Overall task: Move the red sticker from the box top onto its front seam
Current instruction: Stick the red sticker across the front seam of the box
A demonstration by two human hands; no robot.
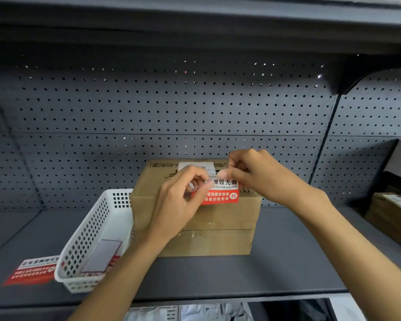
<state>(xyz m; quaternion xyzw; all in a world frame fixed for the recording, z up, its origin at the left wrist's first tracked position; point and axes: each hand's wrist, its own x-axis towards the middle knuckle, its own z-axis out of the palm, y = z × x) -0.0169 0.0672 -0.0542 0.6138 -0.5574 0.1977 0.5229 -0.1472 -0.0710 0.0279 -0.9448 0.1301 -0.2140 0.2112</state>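
A brown cardboard box [218, 228] stands on the grey shelf, with a horizontal seam across its front face. The red and white sticker [220, 194] hangs over the box's top front edge, printed side towards me. My left hand [171, 205] pinches the sticker's upper left corner between thumb and forefinger. My right hand [257, 174] pinches its upper right corner above the box top. Whether the sticker's lower red part touches the cardboard I cannot tell. A white label [195, 167] lies on the box top behind my fingers.
A white perforated plastic basket [90, 239] leans against the box's left side, with sticker sheets inside. A red sticker sheet [30, 271] lies on the shelf [276, 269] at the front left. Another cardboard box [394, 212] sits at the right. Perforated back panel behind.
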